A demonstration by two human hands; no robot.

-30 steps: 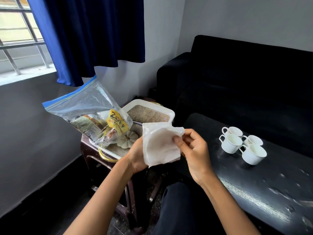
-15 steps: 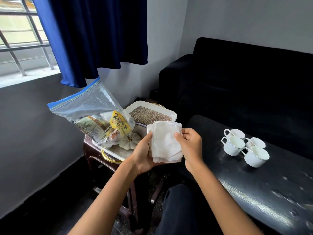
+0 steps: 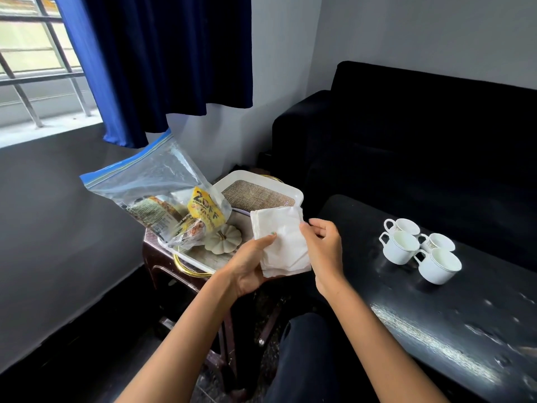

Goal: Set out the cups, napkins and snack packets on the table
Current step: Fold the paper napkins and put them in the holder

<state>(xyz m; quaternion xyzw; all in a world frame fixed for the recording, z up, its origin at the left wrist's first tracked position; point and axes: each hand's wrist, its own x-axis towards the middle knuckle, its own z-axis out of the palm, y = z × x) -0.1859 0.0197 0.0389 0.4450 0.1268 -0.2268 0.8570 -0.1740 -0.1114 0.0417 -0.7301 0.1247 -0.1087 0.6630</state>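
Head view: left hand (image 3: pixel 247 269) cradles the napkins (image 3: pixel 280 242), thumb on top; right hand (image 3: pixel 322 245), which was peeling a sheet, now pinches their edge. Stack squared again, off the table (image 3: pixel 436 324) — cups (image 3: pixel 421 251) set.

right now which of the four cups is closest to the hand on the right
The white cup at the left front of the cluster lies nearest the right hand. The other three sit behind it or farther right on the black table.

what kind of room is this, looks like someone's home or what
Most likely a home living room: a dark sofa sits behind a low black table holding white cups, and a blue curtain hangs by a barred window.
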